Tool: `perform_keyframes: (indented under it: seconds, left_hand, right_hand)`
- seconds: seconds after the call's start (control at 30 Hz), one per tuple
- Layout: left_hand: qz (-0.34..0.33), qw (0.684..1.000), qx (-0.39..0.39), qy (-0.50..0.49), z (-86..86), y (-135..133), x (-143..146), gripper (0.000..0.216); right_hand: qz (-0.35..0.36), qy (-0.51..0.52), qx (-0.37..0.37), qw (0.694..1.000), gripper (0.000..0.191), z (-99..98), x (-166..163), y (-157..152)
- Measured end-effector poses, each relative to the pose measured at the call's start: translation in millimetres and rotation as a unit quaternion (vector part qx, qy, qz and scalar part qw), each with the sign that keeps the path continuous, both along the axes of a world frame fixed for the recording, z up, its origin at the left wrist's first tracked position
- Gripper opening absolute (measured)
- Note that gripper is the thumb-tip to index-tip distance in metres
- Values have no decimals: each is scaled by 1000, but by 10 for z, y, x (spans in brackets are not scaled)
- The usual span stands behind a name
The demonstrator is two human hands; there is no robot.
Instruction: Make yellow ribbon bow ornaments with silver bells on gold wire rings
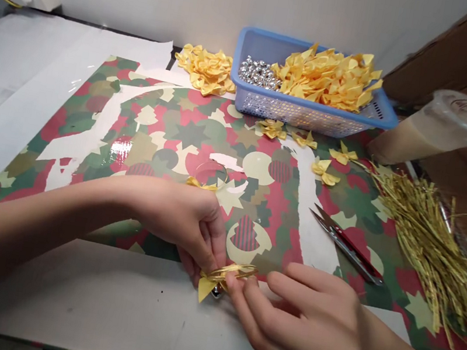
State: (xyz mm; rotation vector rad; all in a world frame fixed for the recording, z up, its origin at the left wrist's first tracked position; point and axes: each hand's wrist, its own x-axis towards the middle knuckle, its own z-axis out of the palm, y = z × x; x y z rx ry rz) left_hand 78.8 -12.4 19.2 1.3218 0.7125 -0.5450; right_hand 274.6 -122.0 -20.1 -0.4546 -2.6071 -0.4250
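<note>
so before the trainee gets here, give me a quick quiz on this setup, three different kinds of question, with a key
1. Fill the blank: the bow between the left hand and the right hand has a small, shiny ____ ball right by it.
2. True or false: the blue basket holds both shiny balls and loose bows.
3. Which of these lies to the right of the snips?
A) the shiny balls in the basket
B) the bundle of gold strands
C) the left hand

Key:
1. silver
2. true
3. B
</note>
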Motion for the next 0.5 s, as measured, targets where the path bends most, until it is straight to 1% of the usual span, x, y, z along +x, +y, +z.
perform_keyframes:
  seconds: [0.07, 0.17, 0.23, 0.33, 0.5]
  left_hand:
    - [1, 1000, -13, -5, -2, -3, -5, 12]
    - [15, 999, -35, 0, -7, -18, -20, 11]
    - [30, 999, -31, 11, -9, -33, -28, 13]
    - [46, 998, -16, 42, -8, -62, -21, 19]
    - [54, 995, -4, 86, 15, -94, 38, 11]
  right_hand:
    - [3, -4, 2, 1000, 20, -3, -4, 0]
    - [4, -14, -20, 1000, 20, -9, -8, -12]
    - [3, -15, -36, 999, 22, -19, -9, -23]
    - [8, 6, -38, 999, 23, -44, -9, -37]
    - [10, 17, -50, 999, 23, -67, -19, -45]
